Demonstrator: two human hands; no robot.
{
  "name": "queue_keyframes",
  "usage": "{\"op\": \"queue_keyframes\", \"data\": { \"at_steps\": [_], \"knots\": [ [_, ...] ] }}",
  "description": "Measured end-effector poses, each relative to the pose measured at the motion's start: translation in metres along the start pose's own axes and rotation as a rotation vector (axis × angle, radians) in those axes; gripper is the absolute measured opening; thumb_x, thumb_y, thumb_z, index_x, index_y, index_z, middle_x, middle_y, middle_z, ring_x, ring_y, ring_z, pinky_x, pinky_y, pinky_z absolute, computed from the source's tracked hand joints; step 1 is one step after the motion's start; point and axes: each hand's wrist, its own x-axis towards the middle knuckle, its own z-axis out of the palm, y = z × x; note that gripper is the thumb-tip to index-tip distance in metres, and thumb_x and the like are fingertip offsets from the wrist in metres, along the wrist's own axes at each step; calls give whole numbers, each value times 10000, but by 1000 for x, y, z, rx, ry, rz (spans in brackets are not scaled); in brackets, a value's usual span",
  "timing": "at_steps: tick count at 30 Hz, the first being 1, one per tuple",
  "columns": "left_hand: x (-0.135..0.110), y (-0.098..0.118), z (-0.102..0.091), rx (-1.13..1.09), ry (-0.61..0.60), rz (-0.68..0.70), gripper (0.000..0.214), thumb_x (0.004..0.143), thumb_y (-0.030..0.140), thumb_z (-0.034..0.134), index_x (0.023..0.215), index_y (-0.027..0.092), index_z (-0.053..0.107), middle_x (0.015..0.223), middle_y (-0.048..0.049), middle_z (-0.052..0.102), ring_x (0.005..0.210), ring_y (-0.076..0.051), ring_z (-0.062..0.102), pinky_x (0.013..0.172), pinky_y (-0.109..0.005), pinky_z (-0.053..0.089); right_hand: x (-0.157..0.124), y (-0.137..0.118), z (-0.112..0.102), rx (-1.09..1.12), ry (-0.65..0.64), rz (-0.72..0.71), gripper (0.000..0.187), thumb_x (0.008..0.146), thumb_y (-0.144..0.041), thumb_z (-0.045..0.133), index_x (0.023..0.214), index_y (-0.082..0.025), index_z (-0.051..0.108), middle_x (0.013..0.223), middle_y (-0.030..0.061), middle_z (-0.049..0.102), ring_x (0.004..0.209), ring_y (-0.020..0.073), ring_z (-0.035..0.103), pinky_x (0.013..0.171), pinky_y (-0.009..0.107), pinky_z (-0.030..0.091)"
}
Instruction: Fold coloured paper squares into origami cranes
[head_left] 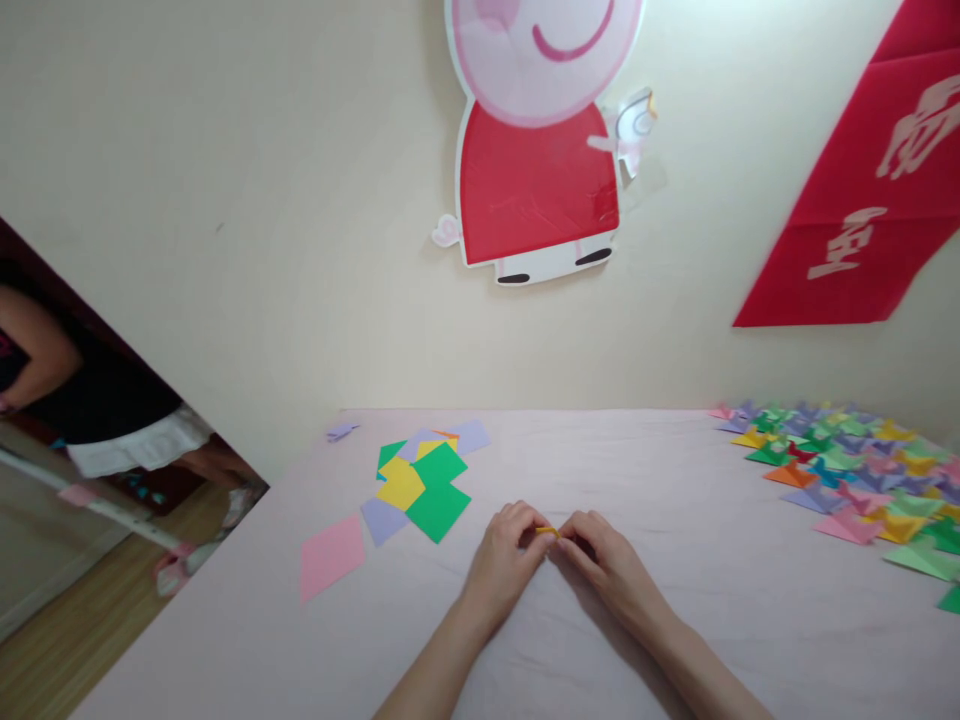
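Observation:
My left hand (pixel 504 558) and my right hand (pixel 604 560) meet at the middle of the pale pink table (pixel 675 470). Both are closed in a pinch on a small yellow piece of paper (pixel 547 531), of which only a thin edge shows between the fingertips. To the left of my hands lies a loose pile of coloured paper squares (pixel 424 480), green, yellow and lilac. A single pink square (pixel 332 555) lies nearer the table's left edge.
Several folded paper shapes in many colours (pixel 862 470) cover the table's right side. A small lilac scrap (pixel 342 431) lies at the far left corner. A cartoon pig cutout (pixel 536 140) and a red banner (pixel 870 190) hang on the wall. Another person (pixel 90 400) is at the left.

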Motion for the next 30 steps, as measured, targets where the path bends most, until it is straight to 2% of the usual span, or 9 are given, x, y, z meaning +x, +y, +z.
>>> {"op": "queue_keyframes", "data": {
  "at_steps": [8,14,22,27,30],
  "knots": [
    [-1,3,0,-97,-14,0,175,889,222,603,724,202,551,765,13,556,806,-168,518,726,-269,380,1,-4,-2,7,-35,-103,240,939,-327,507,735,-222,576,760,19,630,778,198,544,716,316,446],
    [-5,5,4,-105,67,-17,206,900,250,598,708,199,543,772,4,541,796,-167,511,710,-263,381,1,-6,-1,-17,46,-175,329,969,-349,452,674,-220,517,716,25,571,734,194,515,661,309,437],
    [-3,0,5,-250,100,-71,197,851,282,650,691,183,590,742,10,542,733,-152,512,691,-256,383,0,-8,0,67,20,-129,278,949,-295,476,684,-217,499,715,10,554,752,187,518,677,299,430],
    [-2,0,3,-290,91,-76,190,891,299,589,749,177,619,773,2,568,709,-145,519,655,-247,391,-1,-7,-2,85,60,-99,268,931,-306,491,678,-218,505,707,7,555,739,186,520,674,303,430],
    [-2,0,2,-289,96,-85,199,903,308,569,757,177,600,776,2,567,707,-143,516,655,-245,393,0,-7,-1,134,30,-98,267,934,-324,490,697,-218,550,720,14,591,760,189,540,699,304,445]
  ]
}}
